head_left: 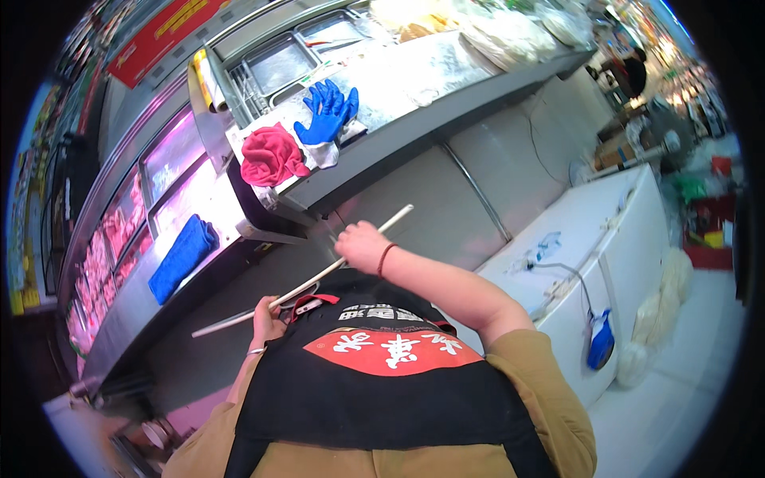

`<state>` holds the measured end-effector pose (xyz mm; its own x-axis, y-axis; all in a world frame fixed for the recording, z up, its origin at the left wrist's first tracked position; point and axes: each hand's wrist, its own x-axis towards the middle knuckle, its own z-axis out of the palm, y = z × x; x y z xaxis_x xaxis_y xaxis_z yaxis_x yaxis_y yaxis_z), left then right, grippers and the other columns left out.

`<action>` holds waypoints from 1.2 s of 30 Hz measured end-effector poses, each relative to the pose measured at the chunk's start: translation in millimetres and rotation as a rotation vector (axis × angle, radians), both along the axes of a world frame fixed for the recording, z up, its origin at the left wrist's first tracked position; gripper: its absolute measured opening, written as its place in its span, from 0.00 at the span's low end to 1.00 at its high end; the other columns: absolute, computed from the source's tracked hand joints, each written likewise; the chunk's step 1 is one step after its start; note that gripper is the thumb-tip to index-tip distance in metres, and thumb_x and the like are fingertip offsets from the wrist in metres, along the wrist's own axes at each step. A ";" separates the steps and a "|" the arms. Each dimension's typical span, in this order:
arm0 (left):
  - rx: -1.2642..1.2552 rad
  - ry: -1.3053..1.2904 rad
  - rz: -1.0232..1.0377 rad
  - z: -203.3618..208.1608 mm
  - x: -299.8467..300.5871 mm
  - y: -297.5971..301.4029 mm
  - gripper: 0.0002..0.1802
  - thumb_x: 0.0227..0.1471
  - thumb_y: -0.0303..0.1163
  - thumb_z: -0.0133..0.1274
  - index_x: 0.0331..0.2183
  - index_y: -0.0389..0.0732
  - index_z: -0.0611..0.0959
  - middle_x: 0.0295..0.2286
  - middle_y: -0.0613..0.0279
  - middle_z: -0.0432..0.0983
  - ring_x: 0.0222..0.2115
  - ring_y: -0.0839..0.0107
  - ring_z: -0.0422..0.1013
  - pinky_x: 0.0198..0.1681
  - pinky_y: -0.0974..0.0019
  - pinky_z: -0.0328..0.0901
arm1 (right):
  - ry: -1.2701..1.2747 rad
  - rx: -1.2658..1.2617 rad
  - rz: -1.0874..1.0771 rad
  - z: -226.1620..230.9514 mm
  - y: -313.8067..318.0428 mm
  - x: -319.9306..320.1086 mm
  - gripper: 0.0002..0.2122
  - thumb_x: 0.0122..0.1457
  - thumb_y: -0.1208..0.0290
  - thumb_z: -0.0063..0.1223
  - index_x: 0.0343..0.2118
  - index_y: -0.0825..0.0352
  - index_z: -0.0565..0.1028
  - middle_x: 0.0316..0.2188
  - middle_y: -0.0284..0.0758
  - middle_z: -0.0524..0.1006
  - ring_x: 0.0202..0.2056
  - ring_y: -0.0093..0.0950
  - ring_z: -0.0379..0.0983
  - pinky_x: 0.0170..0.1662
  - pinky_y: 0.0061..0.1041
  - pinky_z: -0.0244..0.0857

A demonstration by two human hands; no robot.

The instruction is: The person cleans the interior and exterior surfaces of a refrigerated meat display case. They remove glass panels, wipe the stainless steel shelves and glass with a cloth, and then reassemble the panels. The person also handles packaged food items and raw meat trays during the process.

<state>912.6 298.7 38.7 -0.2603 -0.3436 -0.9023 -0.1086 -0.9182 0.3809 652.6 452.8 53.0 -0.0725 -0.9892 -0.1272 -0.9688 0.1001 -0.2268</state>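
A long, thin white rod [307, 284] runs slantwise in front of my black apron [390, 410], its far end up to the right and its other end low to the left. My left hand [269, 320] is closed round its lower part, with the fingers partly hidden. Higher up, my right hand [363, 245] crosses over the rod with curled fingers that grip it. A red-edged apron pocket [312, 303] with something pale in it lies just beside my left hand.
Ahead stands a metal counter [382, 143] with a red cloth [271, 156], blue gloves [327, 115] and metal trays [279, 62]. A blue cloth [185, 256] lies by the lit meat case [111, 263] at left. On the right is a white chest [574, 239] with a cable [570, 275].
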 end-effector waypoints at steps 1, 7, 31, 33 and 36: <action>-0.031 -0.086 -0.015 19.8 -20.1 10.3 0.07 0.45 0.33 0.53 0.22 0.42 0.73 0.19 0.65 0.68 0.23 0.70 0.68 0.30 0.65 0.69 | -0.041 0.014 0.058 -2.1 -5.2 1.3 0.05 0.50 0.68 0.51 0.27 0.58 0.78 0.30 0.31 0.77 0.38 0.29 0.74 0.39 0.31 0.65; -0.028 -0.053 -0.001 17.4 -95.9 45.1 0.08 0.45 0.34 0.54 0.23 0.42 0.73 0.20 0.65 0.68 0.20 0.72 0.68 0.23 0.69 0.66 | -0.120 0.158 0.300 -23.7 -27.1 -20.4 0.06 0.51 0.68 0.48 0.27 0.61 0.76 0.27 0.34 0.77 0.35 0.32 0.75 0.35 0.31 0.69; -0.103 0.462 0.368 -33.6 -203.4 192.3 0.29 0.61 0.49 0.37 0.54 0.36 0.67 0.45 0.52 0.70 0.49 0.60 0.67 0.53 0.53 0.62 | -0.159 0.202 0.639 145.6 -10.1 -258.2 0.07 0.50 0.67 0.55 0.23 0.65 0.73 0.20 0.41 0.74 0.25 0.42 0.72 0.30 0.39 0.66; -0.021 0.166 0.322 -112.2 -208.9 205.0 0.25 0.61 0.43 0.40 0.53 0.37 0.68 0.46 0.51 0.69 0.49 0.59 0.66 0.53 0.52 0.62 | -0.115 0.268 0.631 158.9 -13.9 -258.3 0.08 0.50 0.66 0.56 0.23 0.65 0.74 0.21 0.41 0.74 0.25 0.42 0.72 0.30 0.38 0.66; 0.201 0.293 0.496 -179.8 -231.3 210.1 0.22 0.60 0.38 0.42 0.53 0.37 0.69 0.47 0.52 0.68 0.51 0.59 0.65 0.53 0.50 0.61 | -0.113 0.351 0.599 181.6 -21.5 -251.6 0.06 0.51 0.68 0.55 0.25 0.66 0.75 0.20 0.43 0.74 0.25 0.42 0.72 0.30 0.37 0.66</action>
